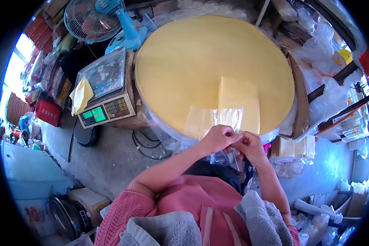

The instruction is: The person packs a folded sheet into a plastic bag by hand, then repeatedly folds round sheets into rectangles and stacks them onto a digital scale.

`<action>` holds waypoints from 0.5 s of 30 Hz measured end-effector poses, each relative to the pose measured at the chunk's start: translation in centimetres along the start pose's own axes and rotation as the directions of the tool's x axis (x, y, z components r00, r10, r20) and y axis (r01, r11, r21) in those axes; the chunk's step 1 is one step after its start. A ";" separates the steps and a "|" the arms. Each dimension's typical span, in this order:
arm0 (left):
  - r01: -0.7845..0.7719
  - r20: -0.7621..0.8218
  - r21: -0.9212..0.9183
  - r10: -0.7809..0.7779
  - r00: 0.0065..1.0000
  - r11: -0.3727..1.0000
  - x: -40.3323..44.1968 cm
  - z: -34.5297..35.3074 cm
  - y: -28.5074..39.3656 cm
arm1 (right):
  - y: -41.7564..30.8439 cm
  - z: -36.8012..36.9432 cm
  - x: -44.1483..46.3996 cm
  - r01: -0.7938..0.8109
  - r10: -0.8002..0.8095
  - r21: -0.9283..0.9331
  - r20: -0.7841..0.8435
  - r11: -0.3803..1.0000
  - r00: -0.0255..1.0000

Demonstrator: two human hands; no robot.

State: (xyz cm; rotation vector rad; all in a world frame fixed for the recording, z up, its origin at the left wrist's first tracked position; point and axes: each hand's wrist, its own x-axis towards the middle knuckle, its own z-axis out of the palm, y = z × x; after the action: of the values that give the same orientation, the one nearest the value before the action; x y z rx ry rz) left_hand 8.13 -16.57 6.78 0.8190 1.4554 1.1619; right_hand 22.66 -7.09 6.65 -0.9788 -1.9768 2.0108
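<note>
Near the front edge of a large round stack of thin yellow sheets (pixel 180 69), my left hand (pixel 217 138) and my right hand (pixel 251 147) meet. Both are closed in a pinch on a clear plastic bag (pixel 229 117). Part of the bag lies over the stack, and a lower part hangs below my fingers. The bag's contents, if any, cannot be made out. Just beyond my hands, a folded rectangular pile of yellow sheets (pixel 239 96) rests on the round stack, partly overlapped by the shiny plastic.
A digital scale (pixel 106 74) with a lit green display stands left of the stack, a yellow sheet (pixel 82 96) on its edge. Behind it is a blue fan (pixel 129 28). Plastic-wrapped yellow blocks (pixel 293 148) sit at right. A black cable (pixel 145 143) lies on the floor.
</note>
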 end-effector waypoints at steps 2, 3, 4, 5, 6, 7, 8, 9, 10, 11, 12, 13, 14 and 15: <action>0.054 0.033 0.003 -0.054 0.998 0.999 -0.3 -0.9 0.2 | -0.7 0.5 0.1 -0.028 0.032 -0.046 0.095 0.999 0.995; 0.091 0.056 -0.033 -0.089 0.994 0.995 -0.3 -1.4 0.1 | -0.9 0.6 0.3 -0.032 0.037 -0.040 0.126 0.999 0.991; 0.130 0.082 -0.067 -0.124 0.989 0.989 -0.4 -1.8 0.1 | -1.0 0.5 0.3 -0.038 0.043 -0.033 0.155 0.999 0.987; 0.164 0.110 -0.127 -0.151 0.982 0.978 -0.5 -2.2 0.2 | -1.1 0.5 0.3 -0.045 0.049 -0.027 0.183 0.999 0.982; 0.200 0.141 -0.184 -0.175 0.974 0.962 -0.7 -2.5 0.4 | -1.5 0.8 0.2 -0.042 0.041 -0.001 0.182 0.999 0.982; 0.237 0.175 -0.240 -0.198 0.964 0.941 -0.7 -2.7 0.5 | -1.3 1.0 0.4 -0.046 0.038 0.045 0.164 0.998 0.986; 0.206 0.162 -0.313 -0.162 0.973 0.927 -0.6 -2.7 0.2 | -1.1 1.2 0.7 -0.049 0.035 0.092 0.145 0.995 0.989; 0.176 0.149 -0.382 -0.128 0.981 0.907 -0.6 -2.5 -0.5 | -1.0 1.4 0.9 -0.051 0.034 0.141 0.121 0.989 0.992; 0.149 0.139 -0.448 -0.096 0.986 0.882 -0.5 -2.2 -1.0 | -1.3 1.8 1.0 -0.024 -0.001 0.217 0.115 0.976 0.993; 0.072 0.085 -0.522 -0.033 0.996 0.850 -0.6 -1.7 -1.4 | -1.5 2.4 1.1 -0.027 0.001 0.332 0.080 0.943 0.997; -0.002 0.031 -0.588 0.025 0.999 0.809 -0.8 -1.1 -1.7 | -1.7 3.0 1.2 -0.023 0.006 0.444 0.039 0.896 0.999; -0.078 -0.025 -0.648 0.080 0.996 0.758 -0.7 -0.7 -1.8 | -1.9 3.5 1.3 -0.008 0.011 0.548 -0.003 0.836 1.000; -0.103 -0.096 -0.656 0.053 0.994 0.748 -0.7 -0.6 -1.3 | -2.2 3.9 1.4 -0.005 0.022 0.669 -0.017 0.744 1.000; -0.135 -0.149 -0.619 0.054 0.987 0.774 -0.7 -0.7 -0.7 | -2.6 4.1 1.5 0.006 -0.002 0.728 -0.007 0.686 1.000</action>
State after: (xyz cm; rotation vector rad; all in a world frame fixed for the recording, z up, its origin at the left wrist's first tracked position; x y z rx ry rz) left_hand 7.70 -17.57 6.28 0.3502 1.0088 1.6748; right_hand 18.40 -9.39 8.18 -0.7517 -0.9493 2.4458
